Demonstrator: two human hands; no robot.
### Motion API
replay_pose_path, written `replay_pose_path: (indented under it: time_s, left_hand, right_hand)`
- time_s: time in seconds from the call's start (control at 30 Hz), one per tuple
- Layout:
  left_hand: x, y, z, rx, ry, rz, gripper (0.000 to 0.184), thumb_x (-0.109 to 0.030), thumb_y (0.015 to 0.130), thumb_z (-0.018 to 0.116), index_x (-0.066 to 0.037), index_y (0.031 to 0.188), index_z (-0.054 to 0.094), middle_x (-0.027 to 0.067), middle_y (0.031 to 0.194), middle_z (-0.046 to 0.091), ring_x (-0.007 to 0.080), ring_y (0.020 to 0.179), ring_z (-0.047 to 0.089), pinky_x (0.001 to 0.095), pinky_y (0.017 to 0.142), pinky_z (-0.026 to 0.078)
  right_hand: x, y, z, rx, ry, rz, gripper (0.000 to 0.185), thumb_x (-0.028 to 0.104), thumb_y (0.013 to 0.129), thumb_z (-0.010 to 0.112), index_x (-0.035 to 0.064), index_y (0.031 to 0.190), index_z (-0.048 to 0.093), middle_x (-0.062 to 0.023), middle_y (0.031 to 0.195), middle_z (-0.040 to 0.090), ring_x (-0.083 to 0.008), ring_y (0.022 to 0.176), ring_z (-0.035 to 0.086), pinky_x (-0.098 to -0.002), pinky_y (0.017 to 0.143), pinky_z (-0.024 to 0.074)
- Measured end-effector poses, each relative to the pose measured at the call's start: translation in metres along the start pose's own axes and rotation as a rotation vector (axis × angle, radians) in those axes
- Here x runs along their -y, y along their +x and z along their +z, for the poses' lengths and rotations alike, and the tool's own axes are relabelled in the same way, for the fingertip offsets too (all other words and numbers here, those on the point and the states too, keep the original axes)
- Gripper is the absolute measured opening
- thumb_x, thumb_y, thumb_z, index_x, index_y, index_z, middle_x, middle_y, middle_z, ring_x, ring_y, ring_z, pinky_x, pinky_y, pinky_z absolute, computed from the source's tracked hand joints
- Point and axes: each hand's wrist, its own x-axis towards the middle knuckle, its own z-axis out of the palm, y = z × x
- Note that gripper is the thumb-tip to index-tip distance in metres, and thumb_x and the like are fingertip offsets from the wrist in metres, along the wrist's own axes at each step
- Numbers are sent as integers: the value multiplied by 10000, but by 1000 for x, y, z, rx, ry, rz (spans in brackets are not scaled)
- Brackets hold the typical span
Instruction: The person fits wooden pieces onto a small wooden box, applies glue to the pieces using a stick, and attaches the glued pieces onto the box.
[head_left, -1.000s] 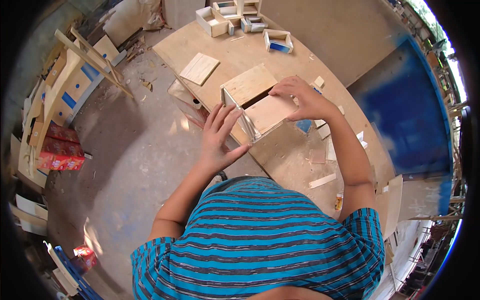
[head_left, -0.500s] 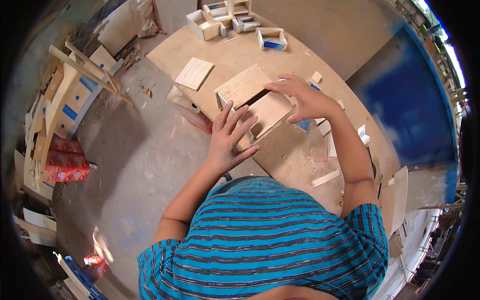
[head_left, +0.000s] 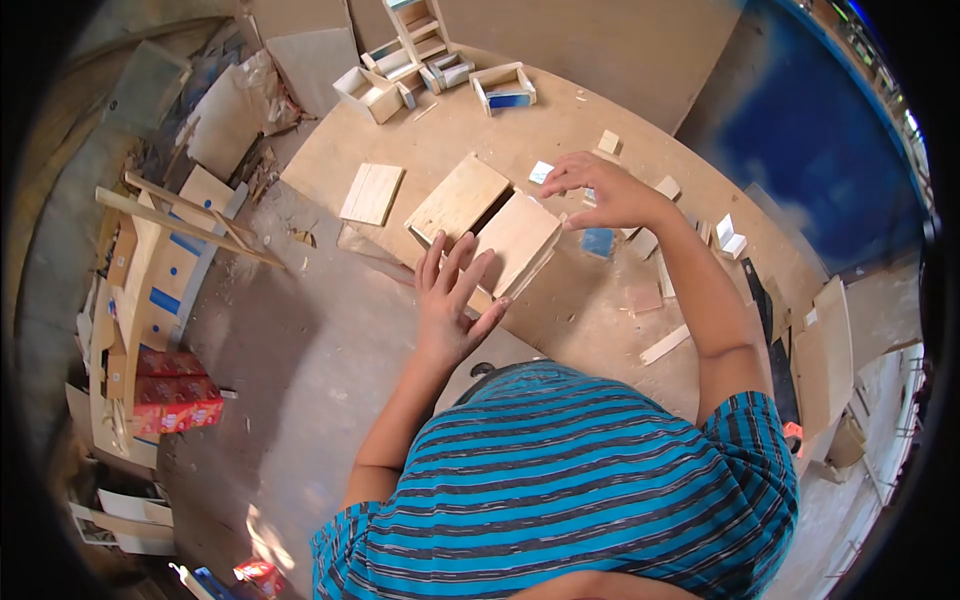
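In front of me on the table stands a small wooden box. A grainy panel (head_left: 460, 197) covers its far side and a smoother, paler panel (head_left: 522, 240) its near side, with a dark gap between them. My left hand (head_left: 452, 305) is at the box's left end, fingers spread, the fingertips over the edge of the paler panel; whether they press on it I cannot tell. Off the box's right end, my right hand (head_left: 612, 195) hovers with thumb and fingers apart and nothing between them.
A flat wooden board (head_left: 372, 194) lies left of the box on the table (head_left: 560, 325). Open wooden frames (head_left: 504, 89) stand at the far edge. Blocks and a blue piece (head_left: 597, 242) lie to the right, near a wood strip (head_left: 665, 344). Red packs (head_left: 175, 390) sit at left.
The view has shifted. My right hand has drawn back from the gap between the panels to beyond the right end. My left hand stays by the left end.
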Motion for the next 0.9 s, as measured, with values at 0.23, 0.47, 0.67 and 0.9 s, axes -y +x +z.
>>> replay_pose_path:
  time_s: [0.23, 0.47, 0.67, 0.9]
  left_hand:
    - [-1, 4, 0, 15, 2, 23, 540, -208, 704, 754, -80, 1213, 628, 135, 1365, 525, 369, 1347, 349, 495, 1105, 274]
    - [-7, 11, -4, 28, -40, -24, 591, -231, 679, 755, -79, 1234, 620, 131, 1345, 556, 354, 1325, 381, 480, 1104, 282]
    - [-4, 12, -1, 17, -96, -38, 647, -259, 668, 765, -70, 1263, 596, 128, 1341, 564, 358, 1324, 379, 469, 1112, 281]
    - [-3, 10, -9, -57, -73, -7, 637, -296, 703, 739, -45, 1267, 582, 151, 1323, 563, 377, 1362, 334, 486, 1133, 229]
  right_hand:
    - [-8, -4, 5, 8, 29, 41, 507, 234, 679, 805, 116, 1159, 692, -138, 1222, 602, -301, 1221, 481, -406, 1052, 374]
    - [-19, -1, 13, -54, 15, -87, 509, 274, 660, 791, 54, 1108, 695, -134, 1056, 676, -284, 1027, 593, -382, 919, 457]
    - [-15, 0, 13, -3, 65, -38, 524, 248, 671, 802, 73, 1150, 682, -114, 1086, 671, -287, 1085, 569, -393, 964, 431]
    - [-13, 1, 13, 22, 98, -5, 544, 235, 687, 808, 82, 1189, 665, -92, 1077, 680, -273, 1078, 580, -387, 970, 435]
